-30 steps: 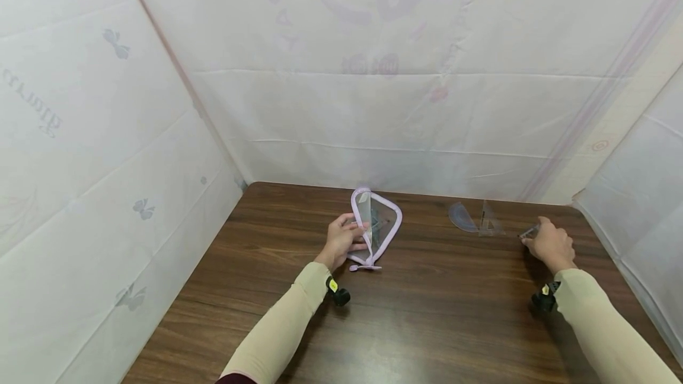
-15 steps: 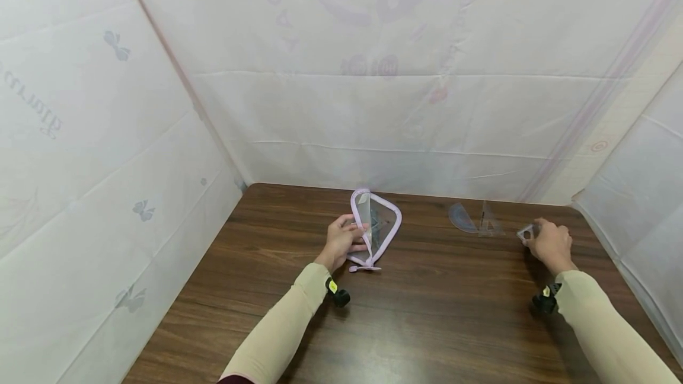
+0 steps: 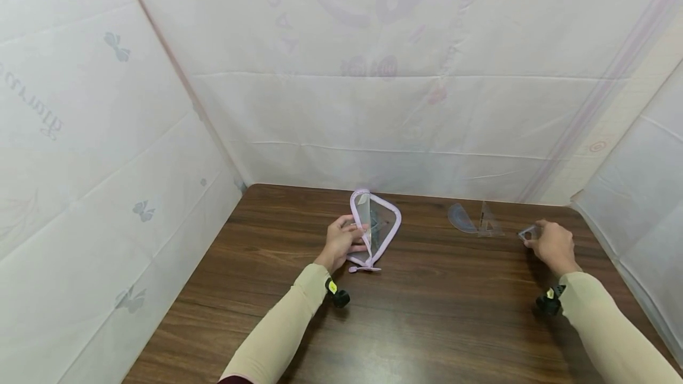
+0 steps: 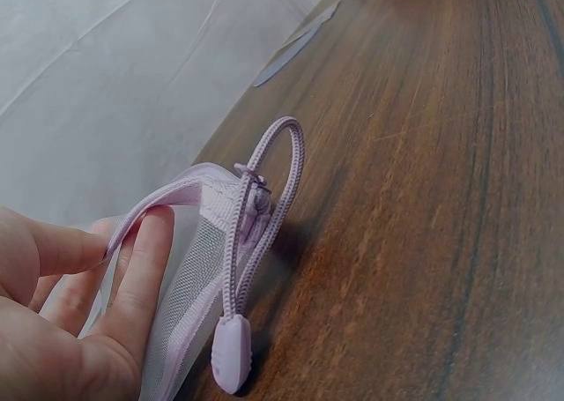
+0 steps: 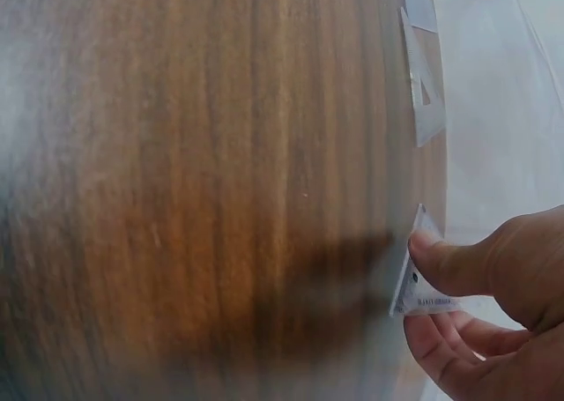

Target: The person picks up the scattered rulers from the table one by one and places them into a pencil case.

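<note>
A mesh zipper pouch point(image 3: 385, 229) with lilac edging stands near the table's back edge, its mouth parted. My left hand point(image 3: 340, 239) pinches one lilac rim between thumb and fingers. A looped cord zipper pull point(image 4: 233, 352) hangs from the pouch corner in the left wrist view. Something clear shows faintly through the mesh. Far to the right, my right hand point(image 3: 555, 246) pinches a small clear set square point(image 5: 421, 286) between thumb and fingers, close to the tabletop; the hand covers part of it.
Between the hands, towards the back, lie a bluish clear protractor point(image 3: 462, 218) and a second clear set square point(image 3: 488, 224). The brown wooden table point(image 3: 416, 319) meets pale sheet walls point(image 3: 341, 111) at the back and sides.
The small set square in my right hand has tilted so its face and cut-out show more than a second ago. My left hand and the pouch look unmoved.
</note>
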Demonstrator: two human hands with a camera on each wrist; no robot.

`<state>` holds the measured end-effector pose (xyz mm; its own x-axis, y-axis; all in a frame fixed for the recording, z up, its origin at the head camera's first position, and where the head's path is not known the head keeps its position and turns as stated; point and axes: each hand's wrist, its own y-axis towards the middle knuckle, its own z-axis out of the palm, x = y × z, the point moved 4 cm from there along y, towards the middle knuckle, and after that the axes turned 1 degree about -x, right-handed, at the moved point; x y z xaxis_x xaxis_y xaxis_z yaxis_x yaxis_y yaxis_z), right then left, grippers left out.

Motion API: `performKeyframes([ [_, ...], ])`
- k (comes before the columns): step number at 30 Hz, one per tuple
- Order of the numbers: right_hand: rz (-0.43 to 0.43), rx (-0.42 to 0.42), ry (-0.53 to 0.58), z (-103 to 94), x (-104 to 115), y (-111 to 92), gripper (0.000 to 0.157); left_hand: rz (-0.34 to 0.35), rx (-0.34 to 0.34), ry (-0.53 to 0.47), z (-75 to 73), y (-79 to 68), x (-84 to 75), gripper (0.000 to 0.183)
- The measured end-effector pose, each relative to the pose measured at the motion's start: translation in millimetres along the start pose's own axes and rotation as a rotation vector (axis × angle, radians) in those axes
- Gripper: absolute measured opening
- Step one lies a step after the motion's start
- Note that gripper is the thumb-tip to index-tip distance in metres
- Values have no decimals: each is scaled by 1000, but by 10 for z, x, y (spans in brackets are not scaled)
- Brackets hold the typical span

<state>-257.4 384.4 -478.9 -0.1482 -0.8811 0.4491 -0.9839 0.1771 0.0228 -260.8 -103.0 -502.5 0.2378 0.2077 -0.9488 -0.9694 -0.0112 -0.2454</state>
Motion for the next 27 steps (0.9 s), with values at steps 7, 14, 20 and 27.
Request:
performKeyframes([
  [7,-61,-13,36,-105,19,-16,52,-4,2,-5,-4,3,0,41],
  [14,-71,-16,61,-139,18,-32,48,-6,6,-6,-8,16,0,43],
  [20,-89,-39,68,-137,9,-37,47,-7,-1,5,-3,6,-12,44],
  [27,-167,-95,84,-195,33,-14,46,-5,-9,9,-8,3,-12,43],
])
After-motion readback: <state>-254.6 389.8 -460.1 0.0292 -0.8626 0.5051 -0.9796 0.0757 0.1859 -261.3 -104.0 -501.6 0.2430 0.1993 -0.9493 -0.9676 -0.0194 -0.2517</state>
